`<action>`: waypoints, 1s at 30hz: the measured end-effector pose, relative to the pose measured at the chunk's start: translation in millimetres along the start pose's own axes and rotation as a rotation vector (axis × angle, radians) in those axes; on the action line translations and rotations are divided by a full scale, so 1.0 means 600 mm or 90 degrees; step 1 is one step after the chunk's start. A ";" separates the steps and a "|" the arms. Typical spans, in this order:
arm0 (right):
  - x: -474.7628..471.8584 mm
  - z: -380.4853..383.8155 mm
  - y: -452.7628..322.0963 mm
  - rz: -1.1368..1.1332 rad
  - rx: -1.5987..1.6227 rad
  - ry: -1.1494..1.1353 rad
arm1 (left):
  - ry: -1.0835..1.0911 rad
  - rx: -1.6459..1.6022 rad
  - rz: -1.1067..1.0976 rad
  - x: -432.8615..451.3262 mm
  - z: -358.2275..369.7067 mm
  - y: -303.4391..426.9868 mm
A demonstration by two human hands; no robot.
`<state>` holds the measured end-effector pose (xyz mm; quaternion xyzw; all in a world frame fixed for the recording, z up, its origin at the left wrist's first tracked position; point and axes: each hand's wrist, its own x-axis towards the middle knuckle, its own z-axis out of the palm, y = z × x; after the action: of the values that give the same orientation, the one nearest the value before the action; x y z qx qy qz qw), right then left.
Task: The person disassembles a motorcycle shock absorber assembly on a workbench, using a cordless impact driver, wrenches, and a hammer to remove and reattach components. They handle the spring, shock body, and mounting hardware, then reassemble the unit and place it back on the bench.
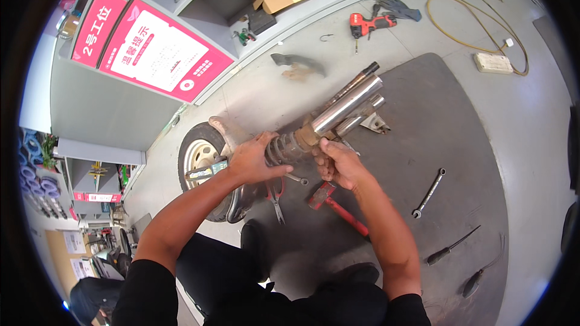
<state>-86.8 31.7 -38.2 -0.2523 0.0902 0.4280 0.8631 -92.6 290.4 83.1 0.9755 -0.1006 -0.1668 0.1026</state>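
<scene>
My left hand [253, 158] lies on the lower end of a coil spring [286, 148], its thumb stretched along the near side. Beside the spring's collar, my right hand [337, 163] has curled fingers and thumb at the rusty fitting; whether it grips something small is hidden. The spring joins a front-fork assembly with shiny metal tubes [348, 104], above a wheel with a black tyre [199, 154]. Below the hands lie a red-handled hammer [346, 217], scissors [276, 203] and the ring end of a wrench [302, 181].
On the dark mat [462, 145] at right lie a combination wrench [429, 194], a screwdriver [451, 246] and a dark-handled hooked tool [476, 280]. Beyond are a red cordless driver [371, 25], gloves [398, 8], a yellow cable [485, 13] and grey shelving [226, 31]. Another person [93, 296] is at lower left.
</scene>
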 end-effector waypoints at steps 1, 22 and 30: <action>0.004 -0.010 0.005 -0.033 -0.053 0.006 | 0.001 -0.001 0.005 0.001 0.003 0.000; 0.003 -0.001 0.027 -0.121 -0.128 0.095 | 0.014 -0.006 0.008 0.002 0.002 0.011; -0.007 0.014 0.041 -0.522 -0.714 0.394 | 0.012 -0.020 -0.004 0.001 -0.002 0.010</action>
<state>-109.4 45.6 -38.6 -0.7752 -0.0041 -0.0355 0.6307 -92.6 284.8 85.3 0.9756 -0.0939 -0.1599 0.1179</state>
